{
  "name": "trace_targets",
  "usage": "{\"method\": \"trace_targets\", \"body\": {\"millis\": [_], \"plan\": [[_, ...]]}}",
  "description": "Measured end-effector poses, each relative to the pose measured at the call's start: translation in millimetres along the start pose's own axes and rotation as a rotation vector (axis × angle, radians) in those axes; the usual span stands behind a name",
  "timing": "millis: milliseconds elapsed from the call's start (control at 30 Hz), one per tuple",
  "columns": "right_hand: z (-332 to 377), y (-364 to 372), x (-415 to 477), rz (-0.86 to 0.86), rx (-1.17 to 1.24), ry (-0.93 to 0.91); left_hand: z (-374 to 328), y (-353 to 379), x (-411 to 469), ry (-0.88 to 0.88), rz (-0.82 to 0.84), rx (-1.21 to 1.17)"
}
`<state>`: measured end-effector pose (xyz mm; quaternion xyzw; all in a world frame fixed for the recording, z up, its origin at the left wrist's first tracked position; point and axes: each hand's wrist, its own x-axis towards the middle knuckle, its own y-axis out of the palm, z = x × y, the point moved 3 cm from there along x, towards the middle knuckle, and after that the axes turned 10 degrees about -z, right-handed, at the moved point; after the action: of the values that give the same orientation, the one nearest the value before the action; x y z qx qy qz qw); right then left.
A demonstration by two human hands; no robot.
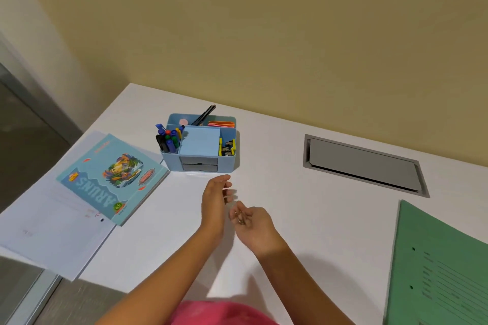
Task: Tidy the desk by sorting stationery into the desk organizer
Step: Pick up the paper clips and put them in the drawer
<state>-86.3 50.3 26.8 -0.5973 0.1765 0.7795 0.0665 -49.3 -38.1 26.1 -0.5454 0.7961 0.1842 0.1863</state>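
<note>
Two hands are held low over the white counter, close together but not seen to touch. The right hand is turned palm up, its fingers curled loosely round a few small brass-coloured pieces, probably paper clips or pins. They are too small for a long axis to be made out. The left hand is seen edge-on just beside it, fingers relaxed and slightly bent, and nothing is seen to be held in it.

The blue desk organizer stands ahead of both hands and a little to their left, near the left hand's fingertips but apart from them. Of the two hands, the left is the nearer. The organizer's small grey drawer faces the hands and appears closed. Markers are stood in the left compartment, a blue note pad fills the middle one, and binder clips lie in the right one.

The step in hand is judged to be the stowing of the cupped pieces. A short carry forward and leftward would be called for, with the palm kept level so that nothing is spilled. Whether the drawer or the right compartment is meant cannot be told; if the drawer, the free left hand is better placed to pull it open.
</note>
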Motion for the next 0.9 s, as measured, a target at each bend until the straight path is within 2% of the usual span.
{"method": "trace_targets", "body": {"millis": [100,167,300,533,900], "plan": [[-11.4,1.9,-2.0,0.052,-0.045,-0.022,-4.1,-15.6,35.6,-0.43,0.001,-0.231],[-12.1,-0.1,-1.5,0.02,-0.07,-0.049,-7.4,-23.0,53.6,-0.519,-0.005,-0.308],[-12.5,2.3,5.0,-0.048,-0.043,-0.056,-15.2,-24.5,73.5,-0.558,-0.011,-0.371],[-25.8,-13.2,20.7,-0.069,-0.012,-0.113,-11.2,-16.1,81.9,-0.691,-0.009,-0.513],[-30.6,-15.1,17.7,-0.126,0.021,-0.09,-7.3,-14.4,81.3,-0.69,-0.006,-0.639]]}}
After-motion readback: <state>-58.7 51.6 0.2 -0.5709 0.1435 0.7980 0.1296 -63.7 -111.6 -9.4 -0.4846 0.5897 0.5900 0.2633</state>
